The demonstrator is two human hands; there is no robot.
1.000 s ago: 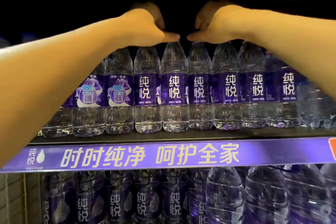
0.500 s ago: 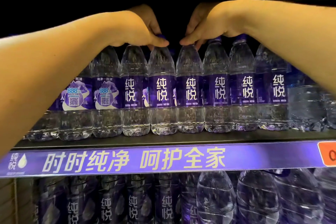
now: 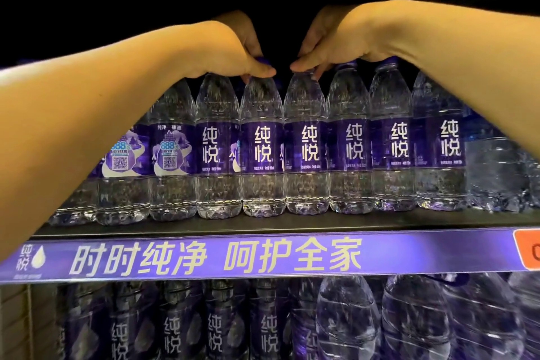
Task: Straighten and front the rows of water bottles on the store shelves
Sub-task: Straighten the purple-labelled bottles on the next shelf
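While both arms reach into the middle shelf (image 3: 263, 223), the left hand (image 3: 233, 52) has its thumb and fingers curled around the purple cap of one water bottle (image 3: 262, 149) in the front row. The right hand (image 3: 327, 47) pinches the neck of the neighbouring bottle (image 3: 306, 146) just beside it; the two thumbs point toward each other, close but apart. Both bottles stand upright at the shelf's front edge, their labels facing out. To the left, two bottles (image 3: 171, 152) show a QR-code side instead. A purple strip (image 3: 263, 256) with pale lettering runs along the shelf edge, and larger bottles (image 3: 347, 318) fill the shelf below.
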